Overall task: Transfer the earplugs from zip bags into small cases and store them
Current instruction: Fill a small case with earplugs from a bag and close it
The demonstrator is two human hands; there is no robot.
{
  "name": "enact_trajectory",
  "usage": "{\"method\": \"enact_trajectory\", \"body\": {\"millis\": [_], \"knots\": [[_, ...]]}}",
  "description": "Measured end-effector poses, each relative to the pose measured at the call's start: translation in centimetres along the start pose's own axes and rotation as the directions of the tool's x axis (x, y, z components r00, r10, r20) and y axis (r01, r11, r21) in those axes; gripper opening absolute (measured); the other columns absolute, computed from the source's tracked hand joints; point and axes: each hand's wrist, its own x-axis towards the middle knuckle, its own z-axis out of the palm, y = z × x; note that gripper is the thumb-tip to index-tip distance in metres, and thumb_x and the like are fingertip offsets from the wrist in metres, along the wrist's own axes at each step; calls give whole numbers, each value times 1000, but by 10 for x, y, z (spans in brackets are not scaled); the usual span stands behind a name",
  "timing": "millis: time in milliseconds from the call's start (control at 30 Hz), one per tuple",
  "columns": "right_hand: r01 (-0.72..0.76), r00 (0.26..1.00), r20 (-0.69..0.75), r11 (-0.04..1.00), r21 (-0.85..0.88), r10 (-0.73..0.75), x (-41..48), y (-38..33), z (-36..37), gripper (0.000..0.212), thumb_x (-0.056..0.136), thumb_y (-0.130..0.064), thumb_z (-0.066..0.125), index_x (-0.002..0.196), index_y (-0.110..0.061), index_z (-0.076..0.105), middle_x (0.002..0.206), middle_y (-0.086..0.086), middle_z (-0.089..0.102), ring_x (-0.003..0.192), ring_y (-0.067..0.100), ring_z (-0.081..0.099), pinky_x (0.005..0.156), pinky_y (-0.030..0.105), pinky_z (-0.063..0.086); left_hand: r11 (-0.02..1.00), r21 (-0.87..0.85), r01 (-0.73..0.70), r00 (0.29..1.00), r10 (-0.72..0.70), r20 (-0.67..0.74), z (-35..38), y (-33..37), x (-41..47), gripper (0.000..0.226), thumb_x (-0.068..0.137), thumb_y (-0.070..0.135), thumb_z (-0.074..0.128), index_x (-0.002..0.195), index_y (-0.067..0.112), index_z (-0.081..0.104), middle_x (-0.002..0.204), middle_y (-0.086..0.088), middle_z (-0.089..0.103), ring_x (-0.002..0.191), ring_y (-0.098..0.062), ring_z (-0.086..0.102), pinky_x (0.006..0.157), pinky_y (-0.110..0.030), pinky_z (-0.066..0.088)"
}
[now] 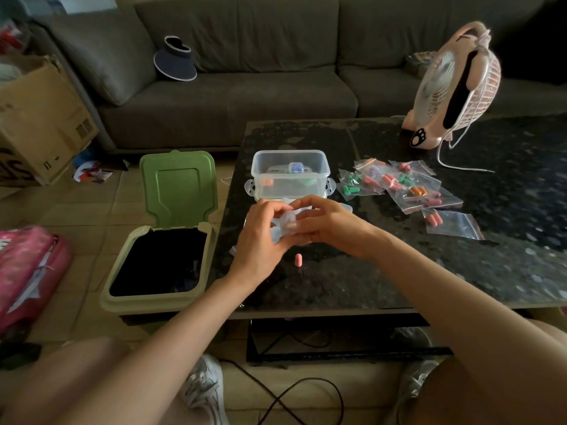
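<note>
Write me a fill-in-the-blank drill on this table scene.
The loose earplug near the left hand and right hand, which hold a clear case, is ____.
The lid of the bin is coloured ____.
The zip bags lie to the ____ of the tub.
The fan stands on the ____.
Missing words: pink; green; right; table.

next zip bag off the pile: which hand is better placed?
Right hand, probably. The zip bags lie on the table to the right of that hand; the left hand would have to cross over it. Both hands grip a clear plastic item, so one must let go first.
</note>
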Motion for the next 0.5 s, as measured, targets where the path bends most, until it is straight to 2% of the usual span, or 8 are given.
{"method": "enact_trajectory", "body": {"millis": [133,233,400,500], "knots": [[-18,999,28,1000,24,18,-1,1,-2,32,85,-2,62,114,-7,52,105,17,62,100,30,63,95,42,51,1000,6,-26,999,26,23,-3,2,0,37,76,18,76,105,4,57,108,2,55,95,-7,54,77,-8,48],[-27,999,42,999,46,25,-1,3,-1,32,87,-3,60,117,-6,52,109,20,61,98,31,63,91,39,53,999,31,-23,999,22,28,-8,2,0,33,77,18,76,102,5,60,103,6,56,94,-5,55,70,-12,53],[-20,999,29,996,83,17,-2,4,3,35,86,-15,63,117,-4,53,102,14,66,89,25,67,86,34,56,997,68,-21,999,19,32,-10,2,2,30,76,15,76,100,4,60,101,-5,64,90,-7,57,78,-4,43],[-24,1000,15,997,73,23,-1,5,2,31,88,-13,62,116,-3,54,100,16,66,87,25,65,85,35,55,1000,25,11,998,-13,60,-11,2,4,30,76,15,77,100,6,60,101,-4,64,87,-5,58,72,-3,44]]}}
